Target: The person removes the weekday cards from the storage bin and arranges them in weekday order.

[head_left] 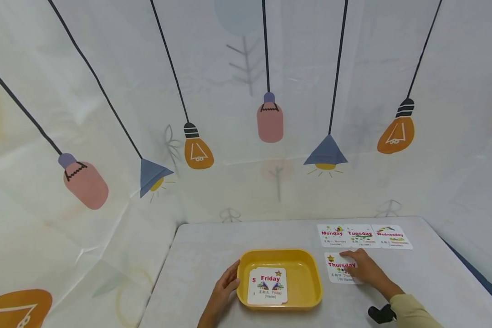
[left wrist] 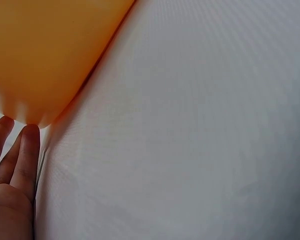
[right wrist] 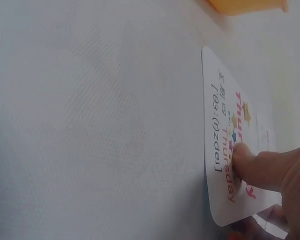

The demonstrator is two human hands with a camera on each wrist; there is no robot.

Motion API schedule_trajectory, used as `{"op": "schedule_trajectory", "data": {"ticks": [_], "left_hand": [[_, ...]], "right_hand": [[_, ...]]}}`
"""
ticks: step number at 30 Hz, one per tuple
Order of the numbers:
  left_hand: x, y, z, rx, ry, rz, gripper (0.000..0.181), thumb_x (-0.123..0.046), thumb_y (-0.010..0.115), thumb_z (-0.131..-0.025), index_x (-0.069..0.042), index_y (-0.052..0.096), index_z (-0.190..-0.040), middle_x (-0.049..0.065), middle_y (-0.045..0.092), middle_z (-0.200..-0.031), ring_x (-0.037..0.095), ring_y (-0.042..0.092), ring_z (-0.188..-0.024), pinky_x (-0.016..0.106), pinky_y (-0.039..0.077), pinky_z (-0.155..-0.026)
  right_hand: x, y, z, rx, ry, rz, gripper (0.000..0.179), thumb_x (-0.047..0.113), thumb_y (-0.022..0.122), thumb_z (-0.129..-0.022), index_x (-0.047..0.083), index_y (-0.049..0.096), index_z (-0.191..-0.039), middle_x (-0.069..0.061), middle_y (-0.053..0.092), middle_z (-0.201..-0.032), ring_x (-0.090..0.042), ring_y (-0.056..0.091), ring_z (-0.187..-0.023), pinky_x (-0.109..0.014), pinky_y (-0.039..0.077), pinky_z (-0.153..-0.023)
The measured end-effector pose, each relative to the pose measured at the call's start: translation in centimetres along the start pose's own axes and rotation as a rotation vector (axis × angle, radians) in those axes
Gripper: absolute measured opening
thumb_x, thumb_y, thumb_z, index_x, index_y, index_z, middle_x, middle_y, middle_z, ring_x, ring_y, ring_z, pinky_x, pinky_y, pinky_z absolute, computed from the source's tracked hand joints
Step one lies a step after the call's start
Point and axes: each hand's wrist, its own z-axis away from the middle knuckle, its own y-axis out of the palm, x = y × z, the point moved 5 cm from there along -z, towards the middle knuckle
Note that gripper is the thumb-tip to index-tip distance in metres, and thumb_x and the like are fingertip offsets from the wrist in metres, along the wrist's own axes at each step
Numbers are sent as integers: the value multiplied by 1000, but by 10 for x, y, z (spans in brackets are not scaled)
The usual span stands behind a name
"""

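Note:
A white card printed "Thursday" is just below the "Monday" card, close over the table. My right hand pinches its right side; the thumb lies across the printed face and other fingers are partly hidden by the card's edge. To the left stands a yellow tray holding a small stack of cards with a "Friday" card on top. My left hand rests against the tray's left side, its fingers fairly straight with the tips touching the wall.
Beside the Monday card, a "Tuesday" card and a "Wednesday" card complete a row near the table's back edge. A cloth printed with hanging lamps stands behind and to the left.

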Motion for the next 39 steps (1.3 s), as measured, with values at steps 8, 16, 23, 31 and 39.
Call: {"op": "schedule_trajectory", "data": {"ticks": [8,16,23,31,39], "left_hand": [[-4,-1,2,-6,6,7,60,-35,57,-101,-16,39,-154,14,37,-160,35,39,-145,36,50,-105],[-5,-2,3,-15,4,-6,59,-34,57,-101,-16,39,-154,15,38,-159,36,40,-145,38,50,-106],[-5,0,2,-18,-1,-13,58,-34,57,-101,-16,41,-153,15,39,-159,36,41,-144,39,50,-106],[-1,1,1,-19,-20,8,60,-35,59,-99,-16,41,-153,14,39,-159,35,42,-144,39,50,-106],[-5,2,3,-4,8,6,58,-32,57,-101,-15,39,-154,15,38,-159,36,42,-144,36,51,-105]], "right_hand": [[3,-3,2,-25,-17,39,44,19,77,-86,13,66,-128,-25,45,-111,-31,49,-92,-47,50,-76],[4,-4,2,-17,-35,63,46,23,77,-86,11,66,-128,-30,46,-118,-37,53,-97,-55,51,-81],[-2,-11,7,11,-41,9,58,43,66,-94,8,57,-139,-34,43,-123,-40,54,-102,-59,51,-84],[-7,-20,10,13,3,-69,62,43,60,-97,0,51,-141,-36,44,-123,-33,56,-94,-46,54,-71],[-2,-30,9,-34,-6,-60,62,39,64,-95,-8,52,-134,-36,52,-125,-38,58,-98,-51,55,-78]]}}
